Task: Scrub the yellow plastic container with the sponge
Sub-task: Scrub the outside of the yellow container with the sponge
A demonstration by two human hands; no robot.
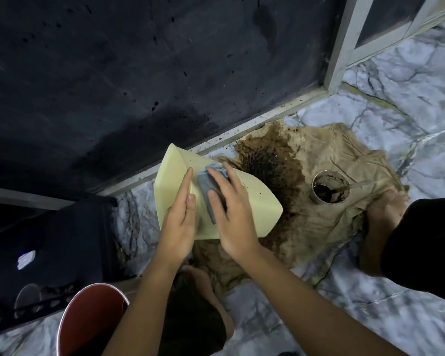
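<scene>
Both forearms enter from the lower edge of the frame, beside a red bucket at lower left. Left hand grips the near-left edge of the yellow plastic container, with two fingers extended flat along its surface. Right hand presses the grey sponge flat against the upper face of the container, fingers curled over the sponge. The container is held tilted above the floor, its near end over a stained beige cloth. The cloth lies spread on the marble-pattern floor and carries a large dark brown stain next to the container. A round cup of dark liquid with a stick in it stands on the cloth, right of the container and apart from it. A black crate sits at left, against the dark wall.
</scene>
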